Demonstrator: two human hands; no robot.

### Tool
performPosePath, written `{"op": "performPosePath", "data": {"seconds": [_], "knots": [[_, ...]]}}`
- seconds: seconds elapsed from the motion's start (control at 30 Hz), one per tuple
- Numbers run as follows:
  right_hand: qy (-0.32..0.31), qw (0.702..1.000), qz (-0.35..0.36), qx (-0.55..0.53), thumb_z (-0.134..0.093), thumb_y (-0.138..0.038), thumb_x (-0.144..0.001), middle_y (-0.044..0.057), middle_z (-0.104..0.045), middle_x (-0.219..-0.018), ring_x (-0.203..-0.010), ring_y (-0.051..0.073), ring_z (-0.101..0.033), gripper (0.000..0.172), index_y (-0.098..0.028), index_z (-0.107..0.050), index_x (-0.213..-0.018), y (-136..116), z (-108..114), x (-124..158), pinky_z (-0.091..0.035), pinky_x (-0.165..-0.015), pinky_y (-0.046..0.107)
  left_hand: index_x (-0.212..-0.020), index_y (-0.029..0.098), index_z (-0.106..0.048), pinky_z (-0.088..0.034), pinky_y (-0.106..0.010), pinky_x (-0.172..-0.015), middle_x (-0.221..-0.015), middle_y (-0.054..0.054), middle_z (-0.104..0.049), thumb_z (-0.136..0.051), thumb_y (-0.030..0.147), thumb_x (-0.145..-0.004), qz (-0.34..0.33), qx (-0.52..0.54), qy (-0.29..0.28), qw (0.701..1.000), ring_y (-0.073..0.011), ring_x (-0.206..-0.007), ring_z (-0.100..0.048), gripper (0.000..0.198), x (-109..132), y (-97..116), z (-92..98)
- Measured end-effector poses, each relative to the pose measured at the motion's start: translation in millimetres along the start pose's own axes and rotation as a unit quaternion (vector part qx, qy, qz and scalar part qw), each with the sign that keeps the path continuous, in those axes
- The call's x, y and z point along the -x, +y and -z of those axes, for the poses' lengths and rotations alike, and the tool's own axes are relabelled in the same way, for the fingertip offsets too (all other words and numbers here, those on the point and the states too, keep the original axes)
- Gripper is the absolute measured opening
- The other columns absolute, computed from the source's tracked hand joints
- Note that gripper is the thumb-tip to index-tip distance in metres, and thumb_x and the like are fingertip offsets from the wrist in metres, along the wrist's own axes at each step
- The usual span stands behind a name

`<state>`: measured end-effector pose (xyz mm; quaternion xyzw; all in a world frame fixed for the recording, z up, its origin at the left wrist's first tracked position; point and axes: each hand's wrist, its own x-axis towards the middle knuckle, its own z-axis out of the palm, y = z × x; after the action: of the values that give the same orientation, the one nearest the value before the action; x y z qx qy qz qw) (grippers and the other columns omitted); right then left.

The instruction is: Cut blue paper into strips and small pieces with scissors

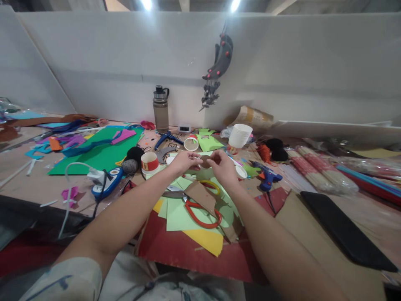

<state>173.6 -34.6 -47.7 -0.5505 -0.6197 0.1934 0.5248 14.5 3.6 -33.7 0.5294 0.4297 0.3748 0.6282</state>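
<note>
Between my two hands is a small round brown piece of cardboard (205, 161). My left hand (187, 162) pinches its left edge, and the fingers of my right hand (223, 166) close on its right edge. Below them, scissors with red handles (200, 223) lie on light green paper (177, 219), partly under a brown cardboard scrap (202, 196). A yellow scissor handle (216, 188) shows behind that scrap. A red and white paper cup (149, 163) stands left of my left hand. Another paper cup (191, 143) lies tipped just beyond the hands.
A stack of white paper cups (240, 136) and a blue glue gun (269, 177) are to the right. A black phone-like slab (344, 230) lies on cardboard. At left are a blue power strip (108, 184) and green sheet (94, 152). A water bottle (161, 110) stands by the back wall.
</note>
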Motion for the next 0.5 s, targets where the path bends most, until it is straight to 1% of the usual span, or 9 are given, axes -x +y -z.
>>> {"op": "performPosePath", "data": {"seconds": [0.1, 0.23, 0.37, 0.5], "knots": [[0.041, 0.994, -0.06, -0.084, -0.063, -0.031, -0.069, 0.0, -0.056, -0.074, -0.068, 0.016, -0.054, 0.02, -0.02, -0.053, -0.083, 8, 0, -5, -0.046, -0.067, 0.033, -0.093, 0.01, -0.062, -0.055, -0.025, -0.058, -0.065, -0.002, -0.067, -0.078, 0.014, -0.069, 0.004, -0.019, -0.002, 1.0, -0.0106, -0.05, -0.062, 0.029, -2, -2, 2.7], [0.04, 0.979, -0.127, -0.155, -0.066, -0.038, -0.066, 0.002, -0.059, -0.081, -0.07, 0.016, -0.056, 0.032, -0.018, -0.059, -0.091, 15, -1, -8, -0.048, -0.061, 0.03, -0.095, 0.011, -0.062, -0.053, -0.024, -0.054, -0.069, -0.005, -0.07, -0.079, 0.019, -0.069, 0.006, -0.083, 0.007, 0.997, -0.0125, -0.051, -0.064, 0.032, -4, -5, 6.9], [0.037, 0.975, -0.14, -0.168, -0.067, -0.04, -0.065, 0.004, -0.061, -0.083, -0.069, 0.015, -0.057, 0.034, -0.017, -0.061, -0.089, 14, -3, -7, -0.05, -0.059, 0.03, -0.097, 0.011, -0.063, -0.05, -0.023, -0.05, -0.074, -0.009, -0.071, -0.079, 0.027, -0.07, 0.006, -0.147, 0.021, 0.989, -0.0139, -0.05, -0.065, 0.035, -2, -4, 8.7], [0.038, 0.973, -0.146, -0.177, -0.069, -0.043, -0.064, 0.003, -0.062, -0.079, -0.066, 0.015, -0.057, 0.035, -0.017, -0.061, -0.086, 14, -3, -6, -0.051, -0.059, 0.031, -0.099, 0.013, -0.065, -0.047, -0.02, -0.044, -0.077, -0.008, -0.072, -0.075, 0.033, -0.074, 0.006, -0.23, 0.028, 0.973, -0.0135, -0.051, -0.064, 0.034, 2, 2, 8.4]]}}
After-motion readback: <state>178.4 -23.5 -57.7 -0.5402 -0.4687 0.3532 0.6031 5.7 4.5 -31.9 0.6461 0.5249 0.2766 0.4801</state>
